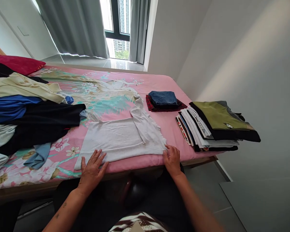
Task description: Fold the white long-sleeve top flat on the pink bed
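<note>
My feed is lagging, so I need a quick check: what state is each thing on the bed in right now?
white shirt: spread flat, one sleeve folded in over the body.
left hand: open, flat on the shirt's near edge.
right hand: fingers at the shirt's right corner; grip unclear.
folded stack: neat, olive shirt on top.
jeans: folded, on a red plaid cloth.
unfolded pile: loose, heaped at left.

Head view, close, down over bed (159, 83)
</note>
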Tool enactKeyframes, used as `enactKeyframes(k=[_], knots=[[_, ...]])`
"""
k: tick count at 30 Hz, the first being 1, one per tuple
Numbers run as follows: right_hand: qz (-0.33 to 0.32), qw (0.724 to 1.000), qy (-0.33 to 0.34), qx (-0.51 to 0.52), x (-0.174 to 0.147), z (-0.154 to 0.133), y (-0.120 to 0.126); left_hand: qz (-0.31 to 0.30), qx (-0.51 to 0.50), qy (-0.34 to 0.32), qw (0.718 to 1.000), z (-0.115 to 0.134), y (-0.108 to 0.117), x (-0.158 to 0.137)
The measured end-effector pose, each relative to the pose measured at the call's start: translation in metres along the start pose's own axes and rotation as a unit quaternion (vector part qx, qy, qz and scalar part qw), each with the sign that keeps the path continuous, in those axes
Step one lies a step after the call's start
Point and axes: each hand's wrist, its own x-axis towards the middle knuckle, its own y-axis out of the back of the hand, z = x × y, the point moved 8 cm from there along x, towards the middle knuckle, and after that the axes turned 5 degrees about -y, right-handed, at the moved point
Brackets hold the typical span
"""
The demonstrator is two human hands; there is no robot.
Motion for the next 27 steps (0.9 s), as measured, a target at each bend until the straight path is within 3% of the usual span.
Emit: enactKeyframes(k=[4, 8, 11, 13, 15, 17, 19, 22, 24, 27], knots=[[-0.062, 0.996, -0.064, -0.029, 0.006, 0.030, -0.006, -0.011, -0.049, -0.057, 0.997, 0.039, -0.004, 0.012], [-0.118, 0.985, -0.096, -0.080, 0.010, 0.036, -0.018, -0.041, -0.087, -0.163, 0.982, 0.102, -0.006, 0.034], [-0.114, 0.982, -0.124, -0.086, 0.012, 0.037, -0.019, -0.077, -0.093, -0.224, 0.967, 0.138, -0.018, 0.047], [-0.081, 0.988, -0.112, -0.072, 0.014, 0.031, -0.013, -0.098, -0.084, -0.218, 0.967, 0.144, -0.033, 0.054], [-0.045, 0.997, -0.052, -0.037, 0.016, 0.011, -0.005, -0.113, -0.072, -0.200, 0.970, 0.141, -0.048, 0.056], [-0.049, 0.997, 0.049, 0.028, 0.016, -0.021, -0.004, -0.120, -0.064, -0.193, 0.972, 0.137, -0.058, 0.056], [-0.105, 0.976, 0.167, 0.097, 0.013, -0.056, -0.013, -0.123, -0.059, -0.194, 0.972, 0.135, -0.062, 0.055], [-0.193, 0.922, 0.305, 0.140, 0.009, -0.093, -0.034, -0.128, -0.062, -0.192, 0.971, 0.134, -0.061, 0.053], [-0.220, 0.901, 0.348, 0.139, 0.014, -0.101, -0.049, -0.128, -0.071, -0.191, 0.971, 0.134, -0.059, 0.052], [-0.216, 0.910, 0.332, 0.125, 0.030, -0.093, -0.070, -0.126, -0.104, -0.184, 0.969, 0.133, -0.054, 0.053]])
